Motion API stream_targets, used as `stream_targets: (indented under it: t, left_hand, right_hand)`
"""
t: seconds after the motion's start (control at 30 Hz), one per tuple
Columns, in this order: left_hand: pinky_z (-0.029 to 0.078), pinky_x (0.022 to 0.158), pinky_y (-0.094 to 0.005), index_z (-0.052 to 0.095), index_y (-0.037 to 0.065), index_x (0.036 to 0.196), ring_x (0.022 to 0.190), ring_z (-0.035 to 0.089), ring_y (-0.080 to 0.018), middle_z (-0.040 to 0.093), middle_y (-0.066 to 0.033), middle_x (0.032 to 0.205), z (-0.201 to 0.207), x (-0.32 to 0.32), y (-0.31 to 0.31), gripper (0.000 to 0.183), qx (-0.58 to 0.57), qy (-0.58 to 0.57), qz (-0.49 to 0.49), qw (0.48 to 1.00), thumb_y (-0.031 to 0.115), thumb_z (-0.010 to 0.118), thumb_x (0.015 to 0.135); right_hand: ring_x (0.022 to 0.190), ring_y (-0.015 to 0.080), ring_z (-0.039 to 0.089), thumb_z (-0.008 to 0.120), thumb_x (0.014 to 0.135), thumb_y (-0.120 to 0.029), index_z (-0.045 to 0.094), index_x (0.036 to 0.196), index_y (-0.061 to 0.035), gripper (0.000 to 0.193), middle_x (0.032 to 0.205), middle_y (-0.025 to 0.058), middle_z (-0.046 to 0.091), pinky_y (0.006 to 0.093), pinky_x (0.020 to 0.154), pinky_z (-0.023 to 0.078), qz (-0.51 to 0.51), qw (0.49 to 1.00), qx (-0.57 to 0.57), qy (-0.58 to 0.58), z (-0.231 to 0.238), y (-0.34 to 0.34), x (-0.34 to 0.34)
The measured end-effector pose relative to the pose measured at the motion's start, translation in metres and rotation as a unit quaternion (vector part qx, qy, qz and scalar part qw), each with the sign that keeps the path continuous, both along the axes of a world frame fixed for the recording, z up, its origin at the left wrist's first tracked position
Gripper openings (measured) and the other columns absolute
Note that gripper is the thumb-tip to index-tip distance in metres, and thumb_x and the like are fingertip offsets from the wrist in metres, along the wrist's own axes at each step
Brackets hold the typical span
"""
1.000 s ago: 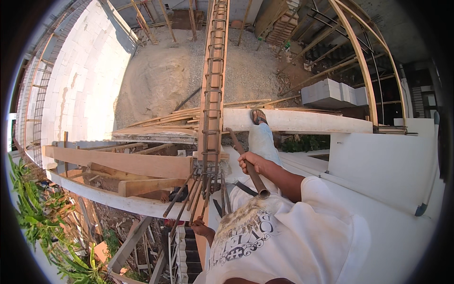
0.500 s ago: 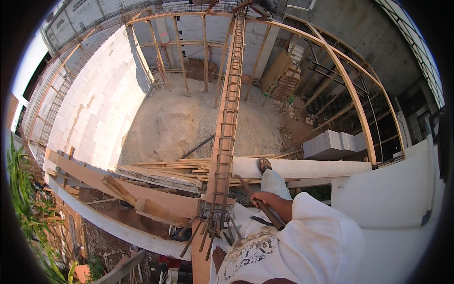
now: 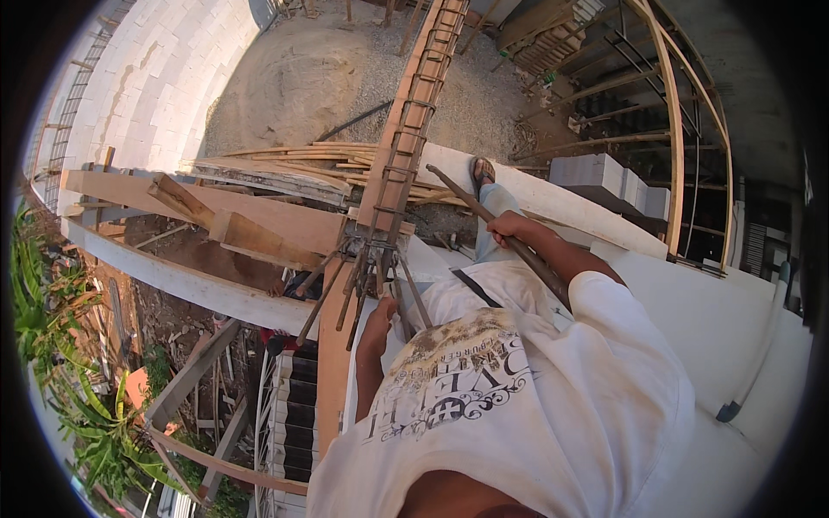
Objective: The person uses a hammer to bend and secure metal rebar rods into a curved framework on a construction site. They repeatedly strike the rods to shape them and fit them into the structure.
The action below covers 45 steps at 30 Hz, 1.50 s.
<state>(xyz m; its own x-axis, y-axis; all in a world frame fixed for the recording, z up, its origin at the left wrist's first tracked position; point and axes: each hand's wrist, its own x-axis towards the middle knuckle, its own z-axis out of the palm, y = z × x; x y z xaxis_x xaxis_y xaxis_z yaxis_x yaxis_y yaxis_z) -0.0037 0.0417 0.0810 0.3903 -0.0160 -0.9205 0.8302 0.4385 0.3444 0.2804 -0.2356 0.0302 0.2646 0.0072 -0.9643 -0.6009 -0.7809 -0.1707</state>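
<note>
My right hand (image 3: 505, 226) is closed round a long brown bar (image 3: 537, 264), which slants from beside my foot back under my right arm. On the left, my left hand (image 3: 377, 318) is raised to the splayed ends of several steel rebars (image 3: 358, 268). Its fingers look closed round one rebar, though they are partly hidden. The rebars end a cage (image 3: 413, 136) of long bars and square stirrups, which runs away from me over a brown plank (image 3: 380, 186).
My sandalled foot (image 3: 483, 173) rests on a narrow white wall top (image 3: 553, 197). Wooden formwork (image 3: 259, 203) stands at left, above a drop. A sand heap (image 3: 285, 78), bamboo poles (image 3: 302, 160) and grey blocks (image 3: 596, 183) lie below. Timber framing (image 3: 678, 129) rises at right.
My left hand has come into view and up to the rebar ends. My right hand and the bar have shifted slightly up and right in view. The view has tilted lower.
</note>
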Motion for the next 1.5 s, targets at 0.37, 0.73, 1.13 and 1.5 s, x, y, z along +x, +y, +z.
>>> stream_targets:
  t: [0.37, 0.73, 1.13, 1.5]
  left_hand:
    - [0.043, 0.069, -0.0280, 0.064, -0.002, 0.091, 0.076, 0.057, -0.0157, 0.063, -0.0092, 0.080, 0.090, 0.138, -0.013, 0.044, 0.172, -0.129, -0.131, 0.968, 0.039, 0.049, 0.095]
    - [0.040, 0.089, -0.0478, 0.059, -0.001, 0.103, 0.101, 0.055, -0.0353, 0.059, -0.0186, 0.103, 0.026, 0.126, 0.008, 0.039, 0.496, 0.111, -0.500, 0.701, 0.035, 0.055, 0.089]
    - [0.050, 0.069, -0.0481, 0.060, -0.002, 0.081, 0.074, 0.064, -0.0405, 0.065, -0.0225, 0.076, 0.009, 0.130, 0.039, 0.037, 0.449, 0.253, -0.530, 0.673, 0.029, 0.046, 0.093]
    - [0.052, 0.067, -0.0442, 0.057, 0.001, 0.086, 0.074, 0.066, -0.0344, 0.066, -0.0175, 0.078, 0.000, 0.118, 0.036, 0.025, 0.446, 0.247, -0.523, 0.683, 0.023, 0.048, 0.093]
  right_hand:
    - [0.085, 0.0412, 0.061, 0.056, 0.081, -0.022, 0.051, 0.102, 0.0041, 0.034, 0.087, 0.0272, 0.062, 0.0497, 0.076, 0.047, 0.446, 0.876, -0.040, -0.181, -0.002, -0.148, 0.091]
    - [0.075, 0.0401, 0.063, 0.055, 0.083, -0.027, 0.048, 0.096, -0.0013, 0.029, 0.076, 0.0222, 0.063, 0.0497, 0.070, 0.049, 0.415, 0.888, -0.005, -0.201, -0.097, -0.200, 0.085]
    - [0.076, 0.0375, 0.063, 0.057, 0.082, -0.026, 0.047, 0.097, -0.0030, 0.030, 0.081, 0.0202, 0.064, 0.0483, 0.070, 0.049, 0.452, 0.872, 0.003, -0.187, -0.162, -0.171, 0.097]
    - [0.063, 0.0228, 0.065, 0.062, 0.083, -0.039, 0.055, 0.102, -0.0064, 0.038, 0.069, 0.0087, 0.060, 0.0369, 0.057, 0.052, 0.165, 0.978, 0.058, 0.111, -0.146, -0.062, 0.123]
